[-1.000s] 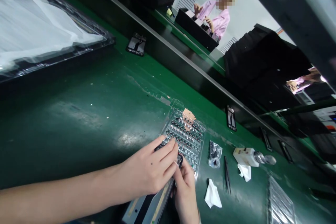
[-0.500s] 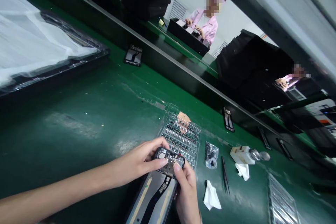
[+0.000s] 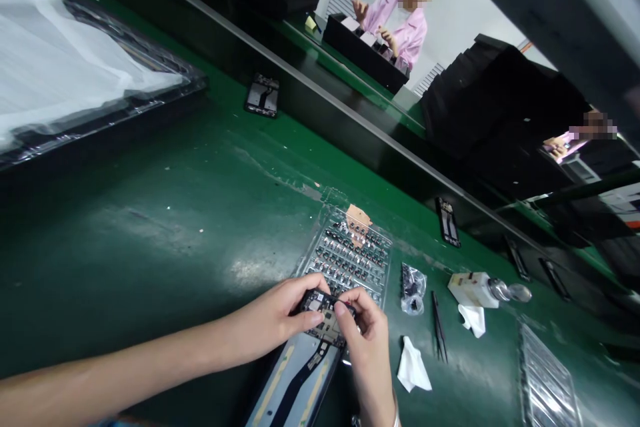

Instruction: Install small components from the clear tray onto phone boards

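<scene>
The left hand (image 3: 267,321) and the right hand (image 3: 369,340) hold a small circuit board (image 3: 323,312) in a narrow pinch, with the left fingers along one side and the right thumb and fingertips at the opposite end. Directly below the grip lies a phone panel (image 3: 293,383) with a dark strip along it. Directly beyond the grip is a clear plastic tray (image 3: 385,267) of small dark parts. To the right of the grip are tweezers (image 3: 439,327), a small plastic bag (image 3: 413,288) and a white wipe (image 3: 413,365). If the pinch slips, the board may fall onto the tray and scatter its parts. Excess finger pressure may bend the board or damage its small components. The fingers cover much of the board and its underside is hidden, so contact with the panel cannot be confirmed. The parts in the tray are too small to identify.
</scene>
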### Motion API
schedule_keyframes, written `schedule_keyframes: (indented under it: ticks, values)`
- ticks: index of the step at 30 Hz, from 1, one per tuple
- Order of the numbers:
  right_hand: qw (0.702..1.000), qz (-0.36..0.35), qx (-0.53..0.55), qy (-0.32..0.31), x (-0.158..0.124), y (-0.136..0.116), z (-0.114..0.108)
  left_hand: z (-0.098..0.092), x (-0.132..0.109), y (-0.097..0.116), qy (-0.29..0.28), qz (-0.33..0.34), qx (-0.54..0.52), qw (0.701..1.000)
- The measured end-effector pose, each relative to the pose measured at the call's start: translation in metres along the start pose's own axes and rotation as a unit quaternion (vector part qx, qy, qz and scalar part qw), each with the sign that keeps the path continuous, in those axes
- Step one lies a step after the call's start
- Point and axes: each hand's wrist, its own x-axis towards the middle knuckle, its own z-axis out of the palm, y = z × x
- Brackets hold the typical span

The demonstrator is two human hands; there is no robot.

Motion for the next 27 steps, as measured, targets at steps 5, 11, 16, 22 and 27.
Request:
schedule_keyframes:
  ticks: [5, 11, 16, 22, 27]
  values:
    - [1.000, -0.005, 0.000, -0.008, 0.000, 0.002, -0.001, -0.001, -0.002, 0.003, -0.011, 0.007, 0.009, 1.000]
    - [0.999, -0.007, 0.010, -0.030, 0.000, 0.002, -0.001, 0.003, 0.000, -0.003, 0.003, 0.013, 0.022, 1.000]
    - [0.999, -0.016, 0.026, -0.035, -0.001, 0.000, 0.003, 0.004, -0.001, -0.001, 0.030, 0.028, 0.075, 0.996]
    - [0.995, -0.029, 0.086, -0.050, -0.002, 0.003, 0.006, 0.000, 0.001, 0.000, 0.052, 0.037, 0.091, 0.994]
    - [0.977, 0.005, 0.210, -0.030, 0.000, 0.007, 0.001, 0.002, -0.010, 0.007, 0.051, 0.036, 0.104, 0.993]
